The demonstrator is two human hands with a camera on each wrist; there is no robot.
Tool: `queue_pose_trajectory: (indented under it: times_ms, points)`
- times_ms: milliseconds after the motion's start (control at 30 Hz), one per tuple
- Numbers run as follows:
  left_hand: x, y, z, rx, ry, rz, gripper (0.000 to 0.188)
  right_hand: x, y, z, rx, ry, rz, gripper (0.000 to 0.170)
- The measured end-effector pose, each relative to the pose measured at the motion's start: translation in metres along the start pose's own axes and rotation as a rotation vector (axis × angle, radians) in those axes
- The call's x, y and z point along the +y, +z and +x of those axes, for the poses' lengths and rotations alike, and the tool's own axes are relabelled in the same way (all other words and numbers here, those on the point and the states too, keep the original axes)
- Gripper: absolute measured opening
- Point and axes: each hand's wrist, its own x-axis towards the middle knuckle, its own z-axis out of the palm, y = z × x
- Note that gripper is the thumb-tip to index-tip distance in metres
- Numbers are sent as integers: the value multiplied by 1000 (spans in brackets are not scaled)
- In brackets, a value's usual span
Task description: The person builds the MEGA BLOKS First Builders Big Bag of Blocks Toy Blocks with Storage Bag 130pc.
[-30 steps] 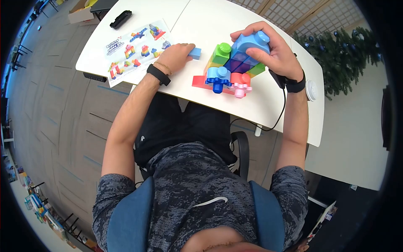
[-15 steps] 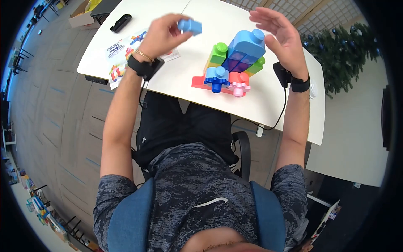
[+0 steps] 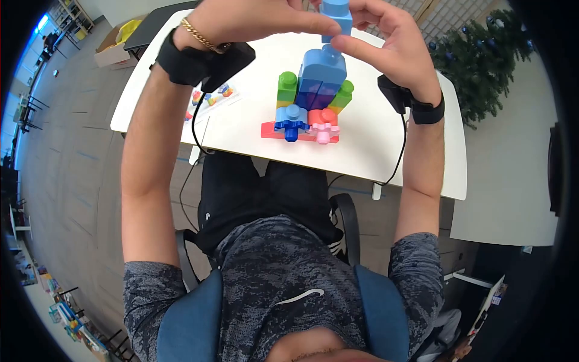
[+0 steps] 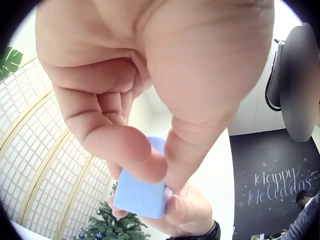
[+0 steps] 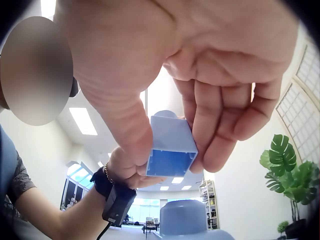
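Observation:
In the head view my left hand (image 3: 256,21) and right hand (image 3: 392,45) both pinch a small light blue toy block (image 3: 336,23) between thumb and fingers. The right wrist view shows this block (image 5: 172,137) upright, its hollow underside just above a round stud (image 5: 182,217). That stud tops the curved light blue block (image 3: 322,67) of a toy block build. Below it are purple blocks (image 3: 315,96), flanked by green blocks (image 3: 287,81). A blue gear (image 3: 291,128) and a pink gear (image 3: 324,131) face the person, over a red base (image 3: 269,130).
The build stands on a white table (image 3: 241,130). A printed picture sheet (image 3: 211,101) lies to the left, partly hidden by the left forearm. Black cables (image 3: 403,151) hang from both wrist cameras. A decorated green tree (image 3: 476,72) stands beyond the table's right side.
My left hand brought the small block from the left to above the build. My right hand left the build's top and then moved in to grip that block too. The head view shifted.

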Motion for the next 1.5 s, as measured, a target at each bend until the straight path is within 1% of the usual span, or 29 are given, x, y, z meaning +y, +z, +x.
queue_pose_trajectory:
  times_ms: [67, 133, 167, 200, 267, 300, 367, 400, 467, 533, 600, 667, 767, 800, 867, 900, 933, 967, 1000, 1067, 1100, 1133, 1167, 1200, 1267, 1333, 1400, 1467, 1500]
  points:
    - [2, 9, 0, 17, 4, -10, 58, 4, 1, -6, 7, 33, 27, 48]
    - [6, 15, -1, -20, -25, 139, 57, 21, 5, -10, -50, -51, -39, 42]
    - [5, 17, -2, -33, -25, 129, 55, 27, 9, -12, -10, -139, -81, 40]
    - [-2, 21, -5, -28, 126, 191, 55, 30, 13, -15, -5, -133, -82, 40]
    - [0, 29, -7, -33, 5, 166, 56, 33, 20, -22, -43, -42, -45, 41]
    - [-8, 33, -7, -38, 1, 160, 56, 37, 20, -23, -44, -18, -18, 43]
    - [-20, 37, -5, 54, 281, 234, 55, 39, 22, -22, -40, -32, -52, 44]
    - [-25, 37, -7, 53, 283, 232, 55, 39, 22, -21, -33, -53, -89, 45]
    - [-13, 36, -10, 14, 28, 187, 51, 43, 23, -20, -35, -31, -97, 47]
    - [-20, 41, -12, 43, 6, 149, 50, 47, 26, -20, -41, -18, -105, 48]
    - [-27, 46, -15, 68, -22, 116, 50, 50, 29, -20, 19, -58, -155, 50]
    - [-35, 54, -19, 158, 115, 26, 50, 48, 29, -22, 18, -53, -121, 50]
    - [-42, 54, -19, 120, 107, -107, 53, 44, 27, -23, 3, -41, -91, 50]
    - [-43, 53, -22, 118, 103, -111, 53, 44, 28, -24, -10, -43, -98, 50]
    - [-24, 45, -28, 34, -145, -15, 59, 42, 30, -31, 29, -56, -33, 47]
    - [-31, 45, -34, 34, -149, -17, 59, 41, 31, -35, 68, -72, 31, 45]
    - [-46, 44, -45, 140, -56, 81, 53, 45, 31, -44, 66, -71, 33, 45]
    - [-62, 44, -57, 246, 41, 182, 48, 56, 30, -58, 172, 60, 132, 42]
    - [-71, 45, -74, 282, -13, 136, 48, 66, 30, -72, 280, 190, 230, 39]
    - [-88, 54, -117, 367, -205, 155, 38, 75, 32, -111, 344, 389, 170, 36]
    - [-100, 61, -138, 399, -325, 172, 33, 83, 36, -134, 281, 434, 62, 39]
    - [-112, 69, -162, 367, -429, 209, 31, 89, 41, -160, 211, 481, -45, 42]
    - [-123, 78, -181, 321, -459, 206, 29, 90, 47, -184, 131, 490, -160, 46]
    - [-130, 89, -198, 337, -463, 186, 28, 89, 54, -206, 53, 494, -278, 50]
    - [-152, 109, -236, 323, -521, 188, 27, 92, 73, -249, -32, 608, -276, 60]
    - [-153, 114, -254, 231, -369, 405, 30, 86, 98, -277, -57, 605, -344, 70]
    - [-146, 100, -251, 246, -396, 320, 26, 77, 121, -284, -55, 630, -344, 75]
    - [-166, 70, -250, 294, -583, 176, 20, 65, 134, -286, 9, 728, -429, 75]
    - [-178, 50, -244, 384, -635, 241, 19, 62, 137, -286, 32, 724, -431, 72]
